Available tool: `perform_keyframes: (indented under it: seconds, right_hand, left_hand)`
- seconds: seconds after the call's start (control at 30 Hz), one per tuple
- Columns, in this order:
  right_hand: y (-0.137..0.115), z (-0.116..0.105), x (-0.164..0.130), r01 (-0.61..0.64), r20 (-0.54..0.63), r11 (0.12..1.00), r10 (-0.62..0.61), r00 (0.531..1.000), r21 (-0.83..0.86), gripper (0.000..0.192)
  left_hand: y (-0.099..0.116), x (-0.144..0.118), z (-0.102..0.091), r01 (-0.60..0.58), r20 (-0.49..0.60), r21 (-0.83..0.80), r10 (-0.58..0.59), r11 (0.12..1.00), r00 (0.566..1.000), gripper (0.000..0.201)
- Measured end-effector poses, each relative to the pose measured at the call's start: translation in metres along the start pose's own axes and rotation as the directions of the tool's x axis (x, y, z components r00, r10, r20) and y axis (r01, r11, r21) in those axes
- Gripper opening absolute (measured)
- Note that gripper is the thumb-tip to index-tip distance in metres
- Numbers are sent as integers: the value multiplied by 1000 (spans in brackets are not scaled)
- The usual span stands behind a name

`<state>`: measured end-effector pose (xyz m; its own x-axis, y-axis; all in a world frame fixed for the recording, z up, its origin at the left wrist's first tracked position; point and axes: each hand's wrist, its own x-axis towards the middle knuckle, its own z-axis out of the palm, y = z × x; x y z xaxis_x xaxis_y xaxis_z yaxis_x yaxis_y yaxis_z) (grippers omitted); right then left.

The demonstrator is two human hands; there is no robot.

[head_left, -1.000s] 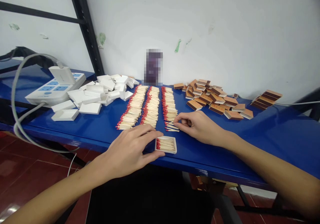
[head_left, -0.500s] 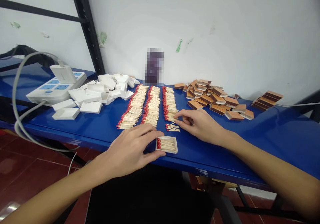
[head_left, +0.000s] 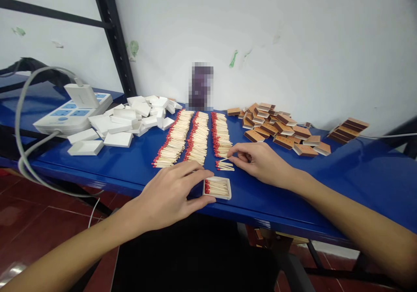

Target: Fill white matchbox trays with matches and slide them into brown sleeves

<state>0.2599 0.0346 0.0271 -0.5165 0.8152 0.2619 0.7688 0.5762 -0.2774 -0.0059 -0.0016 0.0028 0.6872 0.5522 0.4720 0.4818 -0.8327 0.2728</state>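
Note:
My left hand [head_left: 176, 190] grips the left end of a small white matchbox tray [head_left: 229, 189] between thumb and fingers. Inside it lie several red-headed matches [head_left: 217, 187], heads to the left. Just beyond, my right hand [head_left: 254, 159] pinches the pale end of a single match [head_left: 223, 159], its thumb and index fingertip together. That match lies slantwise over a small group of loose matches [head_left: 225, 167]. Three long rows of matches run back toward the wall: a left row [head_left: 176, 137], a middle row [head_left: 198, 137] and a right row [head_left: 221, 131].
White empty trays [head_left: 130, 118] are heaped at the back left, beside a power strip [head_left: 73, 114] with a looping cable. Brown matchbox sleeves [head_left: 276, 127] are piled at the back right, with a small stack of sleeves [head_left: 348, 130] farther right. A blurred-out upright object [head_left: 201, 87] leans on the wall.
Hardly anything differs. My right thumb and index finger keep their pinch on the match, which has shifted very slightly; my left hand and the tray have stayed in place.

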Motion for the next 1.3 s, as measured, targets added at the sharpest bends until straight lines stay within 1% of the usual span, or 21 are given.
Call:
perform_keyframes:
  seconds: [0.43, 0.63, 0.8, 0.97, 1.13, 1.3]
  right_hand:
    - [0, 1, 0, -12, 0, 1000, 12, 1000, 12, 18]
    - [0, 0, 0, -38, 32, 999, 37, 999, 22, 19]
    - [1, 1, -1, -77, 71, 996, 74, 995, 40, 18]
    - [-2, 2, -1, -65, 66, 997, 64, 996, 27, 15]
    - [-5, 2, -2, -66, 42, 994, 63, 997, 81, 14]
    - [-10, 1, -3, -67, 65, 988, 59, 996, 136, 16]
  left_hand:
    - [-1, 1, 0, -1, 8, -2, 1, 1000, 1000, 34]
    - [-1, 1, 0, -12, -7, 9, 12, 1000, 1000, 34]
    - [-1, 1, 1, -8, 2, 6, 8, 1000, 1000, 34]
    - [-1, 1, 0, -3, 9, 2, 3, 1000, 1000, 35]
    - [-1, 1, 0, -3, 13, 4, 3, 1000, 1000, 34]
    - [-1, 1, 0, -5, 11, 3, 5, 1000, 1000, 34]
